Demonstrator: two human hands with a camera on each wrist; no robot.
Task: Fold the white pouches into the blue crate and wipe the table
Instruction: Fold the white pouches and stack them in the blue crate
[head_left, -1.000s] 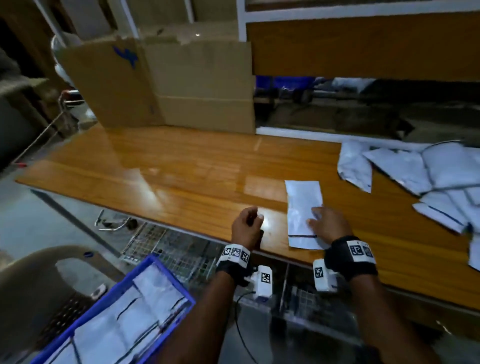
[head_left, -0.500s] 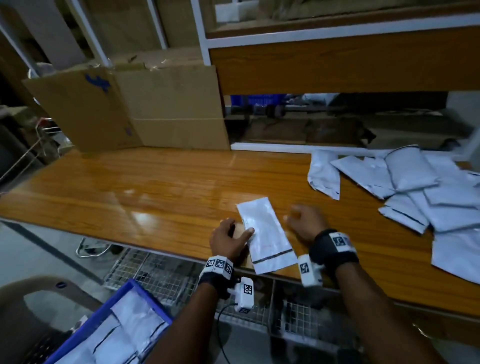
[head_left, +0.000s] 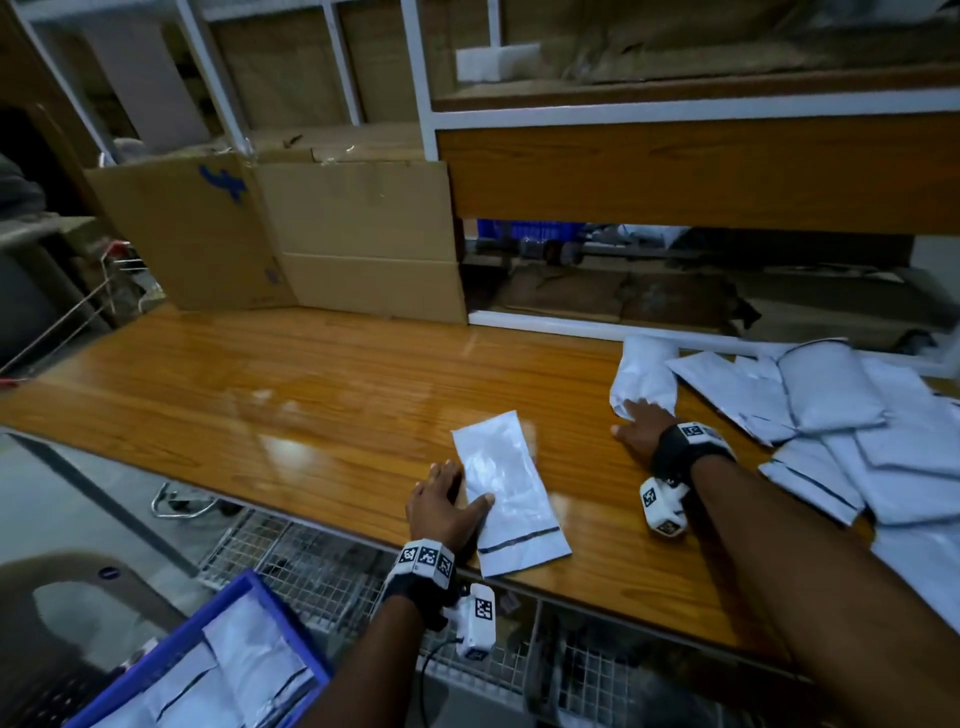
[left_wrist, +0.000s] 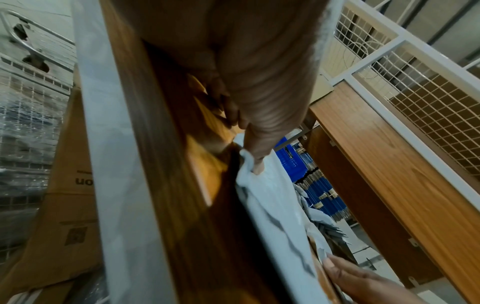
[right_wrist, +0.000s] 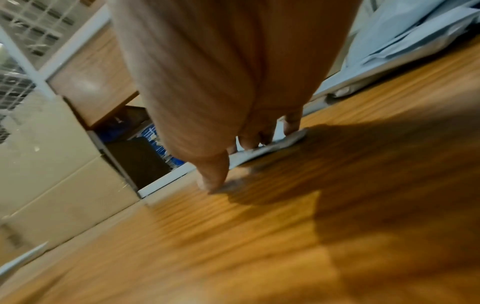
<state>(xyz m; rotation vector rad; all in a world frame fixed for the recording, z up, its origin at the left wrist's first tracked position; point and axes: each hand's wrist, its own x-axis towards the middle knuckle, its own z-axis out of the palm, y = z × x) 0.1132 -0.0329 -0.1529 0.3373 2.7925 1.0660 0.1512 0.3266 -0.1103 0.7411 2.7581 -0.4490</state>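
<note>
On the table (head_left: 291, 415), a flat white pouch (head_left: 506, 483) bears a dark stripe.

- The right hand (right_wrist: 233, 86) fills the upper middle of the view, seen from the wrist, palm down over the wooden worktop (right_wrist: 285, 236).
- Its fingertips (right_wrist: 292, 125) press on the near edge of a flat white pouch (right_wrist: 265, 150) lying on the worktop; the thumb (right_wrist: 211, 174) touches the wood just beside it.
- The hand casts a dark shadow to the right.
- A heap of white pouches (right_wrist: 405, 41) lies at the upper right.
- Cardboard boxes (right_wrist: 52, 164) stand at the left, behind the worktop's far edge.
- The picture is blurred.
</note>
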